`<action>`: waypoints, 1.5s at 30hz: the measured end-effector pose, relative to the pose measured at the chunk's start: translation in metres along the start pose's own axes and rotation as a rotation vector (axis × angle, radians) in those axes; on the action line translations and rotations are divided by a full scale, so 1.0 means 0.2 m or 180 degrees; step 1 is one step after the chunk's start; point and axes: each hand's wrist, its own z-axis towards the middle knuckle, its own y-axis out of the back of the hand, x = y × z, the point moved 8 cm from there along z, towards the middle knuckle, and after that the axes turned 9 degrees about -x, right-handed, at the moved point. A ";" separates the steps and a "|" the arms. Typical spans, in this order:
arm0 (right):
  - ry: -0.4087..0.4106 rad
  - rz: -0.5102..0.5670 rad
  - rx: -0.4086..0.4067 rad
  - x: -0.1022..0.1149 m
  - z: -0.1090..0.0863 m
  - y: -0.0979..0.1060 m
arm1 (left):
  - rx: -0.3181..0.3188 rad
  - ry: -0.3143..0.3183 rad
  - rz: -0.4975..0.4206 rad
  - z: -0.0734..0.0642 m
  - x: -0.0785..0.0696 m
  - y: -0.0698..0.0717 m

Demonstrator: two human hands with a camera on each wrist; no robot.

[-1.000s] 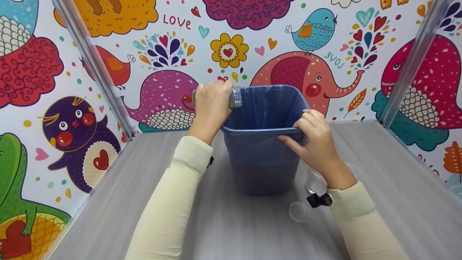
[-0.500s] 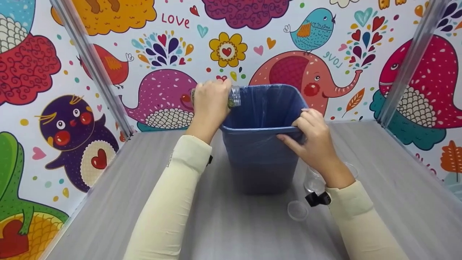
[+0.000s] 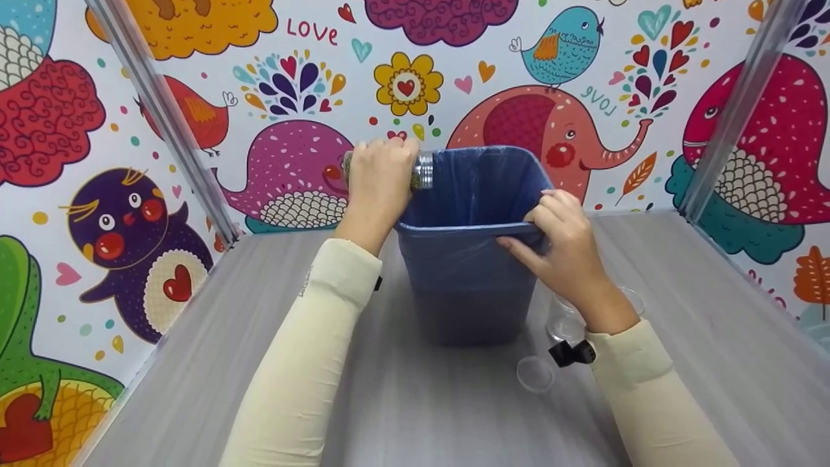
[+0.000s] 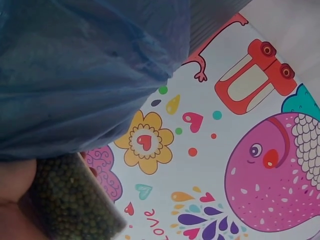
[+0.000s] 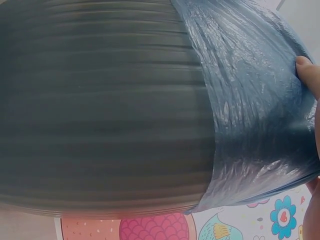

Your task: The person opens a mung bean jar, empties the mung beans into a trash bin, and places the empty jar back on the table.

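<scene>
In the head view my left hand [image 3: 380, 185] grips a clear jar [image 3: 425, 170] lying on its side, its ridged neck over the left rim of a bin [image 3: 470, 311]. Small round green beans [image 4: 70, 200] fill the part of the jar visible in the left wrist view. A blue plastic bag [image 3: 483, 178] lines the bin and folds down over its outside. My right hand [image 3: 565, 250] holds the bin's front right corner, thumb outside and fingers over the rim. The right wrist view has the thumb [image 5: 307, 75] against the bag; the bin's bottom inside is hidden.
Right of the bin, partly behind my right wrist, stands a clear container [image 3: 563, 323]. A round clear lid [image 3: 535, 374] lies nearer on the grey tabletop [image 3: 428, 408]. Printed panels [image 3: 408, 130] with metal posts close off the back and sides.
The head view has shifted slightly. Both hands keep the same hold, the left on the jar and the right on the bin's rim.
</scene>
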 end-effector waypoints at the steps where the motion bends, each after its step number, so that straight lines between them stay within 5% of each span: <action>1: 0.0001 0.0004 0.0001 0.00 0.00 0.00 | -0.0002 -0.0011 0.0008 0.00 0.00 0.00; 25: 0.0025 0.0019 -0.0011 0.00 0.01 -0.01 | 0.0030 -0.0152 0.0112 0.00 -0.02 0.01; 45: -0.0032 0.0093 0.0132 0.01 0.03 0.00 | 0.0245 -0.0212 0.0294 0.01 -0.04 0.00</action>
